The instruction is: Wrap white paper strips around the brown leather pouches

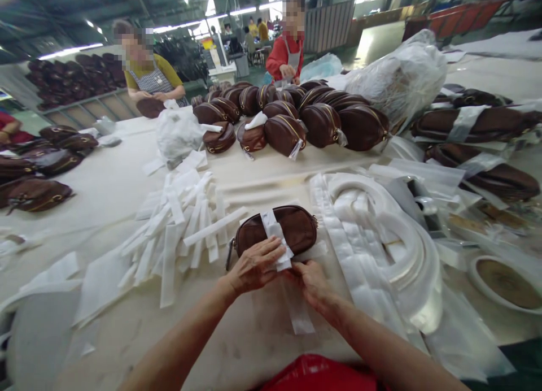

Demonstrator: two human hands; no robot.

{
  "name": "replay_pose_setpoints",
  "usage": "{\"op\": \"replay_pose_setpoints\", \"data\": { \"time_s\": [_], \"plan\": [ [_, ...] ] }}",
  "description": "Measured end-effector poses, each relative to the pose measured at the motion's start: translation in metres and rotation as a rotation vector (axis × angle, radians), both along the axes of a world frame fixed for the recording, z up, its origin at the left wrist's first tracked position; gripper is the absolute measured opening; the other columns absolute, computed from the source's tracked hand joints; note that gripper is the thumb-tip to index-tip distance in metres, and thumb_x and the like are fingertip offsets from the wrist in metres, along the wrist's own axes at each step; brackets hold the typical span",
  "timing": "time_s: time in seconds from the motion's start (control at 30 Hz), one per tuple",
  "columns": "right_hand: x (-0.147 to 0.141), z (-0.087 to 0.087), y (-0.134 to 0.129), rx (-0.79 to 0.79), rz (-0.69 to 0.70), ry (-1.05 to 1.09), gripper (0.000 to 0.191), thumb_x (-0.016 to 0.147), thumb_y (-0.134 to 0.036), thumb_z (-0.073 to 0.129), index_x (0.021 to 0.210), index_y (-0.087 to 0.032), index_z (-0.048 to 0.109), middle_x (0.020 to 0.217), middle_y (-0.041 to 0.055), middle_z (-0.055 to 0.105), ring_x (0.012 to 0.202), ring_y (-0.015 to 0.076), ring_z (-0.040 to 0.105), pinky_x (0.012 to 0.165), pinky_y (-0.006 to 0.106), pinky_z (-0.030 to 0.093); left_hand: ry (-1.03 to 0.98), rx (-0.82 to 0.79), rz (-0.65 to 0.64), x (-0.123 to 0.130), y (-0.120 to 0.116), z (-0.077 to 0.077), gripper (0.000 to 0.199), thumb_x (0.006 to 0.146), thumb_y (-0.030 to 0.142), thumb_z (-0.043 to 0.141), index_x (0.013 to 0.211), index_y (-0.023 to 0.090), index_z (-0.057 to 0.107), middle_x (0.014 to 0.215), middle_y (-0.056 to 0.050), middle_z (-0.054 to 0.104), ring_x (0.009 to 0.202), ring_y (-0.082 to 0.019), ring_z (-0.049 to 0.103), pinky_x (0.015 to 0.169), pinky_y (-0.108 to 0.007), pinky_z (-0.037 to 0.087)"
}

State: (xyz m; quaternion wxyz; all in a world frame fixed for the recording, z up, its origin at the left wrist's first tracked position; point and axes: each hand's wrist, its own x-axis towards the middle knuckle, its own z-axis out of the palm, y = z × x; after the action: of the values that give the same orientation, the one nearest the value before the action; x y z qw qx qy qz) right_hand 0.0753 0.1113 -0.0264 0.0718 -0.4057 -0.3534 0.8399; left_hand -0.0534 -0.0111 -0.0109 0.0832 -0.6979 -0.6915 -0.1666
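A small dark brown pouch bag (296,228) lies on the table in front of me, with a metal clasp at its left end. A white wrapping strip (272,226) crosses over its middle. My left hand (257,262) lies flat on the pouch's near side, fingers stretched over the strip. Close by, my right hand (312,282) has its fingers pinched at the near edge of the pouch, by the strip; the fingertips are partly hidden. A translucent strip end (301,317) trails toward me between the hands.
Loose white strips (169,241) are piled left of the pouch. Rolled plastic sleeving (398,255) lies on the right. Several brown bags (284,134) stand across the table, beside a large plastic-wrapped bundle (398,74). Two co-workers (154,77) are behind, one handling a brown bag.
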Motion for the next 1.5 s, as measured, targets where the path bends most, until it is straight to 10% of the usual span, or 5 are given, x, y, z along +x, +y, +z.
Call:
{"op": "replay_pose_setpoints", "data": {
  "time_s": [0.4, 0.6, 0.7, 1.27, 1.5],
  "plan": [
    [0.018, -0.004, 0.008, 0.229, 0.236, -0.057, 0.017, 0.060, -0.032, 0.066, 0.060, -0.016, 0.060, 0.052, 0.0018, 0.061, 0.046, 0.0148, 0.056, 0.043, 0.025, 0.042, 0.192, 0.076, 0.073, 0.015, -0.001, -0.027, 0.041, 0.090, 0.010, 0.041, 0.131, 0.009, 0.044, 0.135, -0.017, 0.050, 0.136, -0.026, 0.033, 0.104, -0.042, 0.043],
    [0.024, 0.017, 0.040, 1.546, 0.359, 0.493, 0.035, 0.078, -0.008, 0.047, 0.108, -0.018, 0.062, 0.109, 0.0101, 0.067, 0.107, 0.0219, 0.059, 0.094, 0.040, 0.046, 0.152, 0.130, 0.096, 0.018, 0.000, -0.031, 0.035, 0.092, 0.009, 0.039, 0.126, 0.010, 0.048, 0.131, -0.016, 0.054, 0.134, -0.027, 0.037, 0.102, -0.043, 0.046],
    [0.011, 0.012, 0.045, 1.860, 0.443, 0.648, 0.046, 0.077, -0.001, 0.042, 0.117, -0.017, 0.055, 0.110, 0.0103, 0.065, 0.108, 0.0209, 0.057, 0.096, 0.043, 0.044, 0.131, 0.157, 0.116, 0.020, 0.000, -0.032, 0.034, 0.093, 0.009, 0.037, 0.125, 0.008, 0.048, 0.129, -0.017, 0.055, 0.134, -0.026, 0.036, 0.102, -0.041, 0.046],
    [0.002, -0.006, 0.048, 2.015, 0.414, 0.825, 0.027, 0.088, -0.006, 0.051, 0.108, -0.019, 0.064, 0.094, 0.0058, 0.072, 0.097, 0.0186, 0.062, 0.088, 0.037, 0.049, -0.009, 0.238, 0.113, 0.025, -0.002, -0.032, 0.030, 0.090, 0.008, 0.038, 0.117, 0.013, 0.049, 0.111, -0.013, 0.060, 0.123, -0.023, 0.049, 0.099, -0.039, 0.050],
    [0.003, -0.017, 0.055, 2.063, 0.444, 0.857, 0.031, 0.090, -0.006, 0.045, 0.112, -0.020, 0.063, 0.098, 0.0067, 0.072, 0.102, 0.0179, 0.062, 0.089, 0.038, 0.050, -0.250, 0.123, 0.042, 0.015, -0.007, -0.003, 0.032, 0.082, 0.016, 0.050, 0.113, 0.014, 0.054, 0.111, -0.011, 0.059, 0.114, -0.020, 0.052, 0.098, -0.033, 0.048]
  ]
}}
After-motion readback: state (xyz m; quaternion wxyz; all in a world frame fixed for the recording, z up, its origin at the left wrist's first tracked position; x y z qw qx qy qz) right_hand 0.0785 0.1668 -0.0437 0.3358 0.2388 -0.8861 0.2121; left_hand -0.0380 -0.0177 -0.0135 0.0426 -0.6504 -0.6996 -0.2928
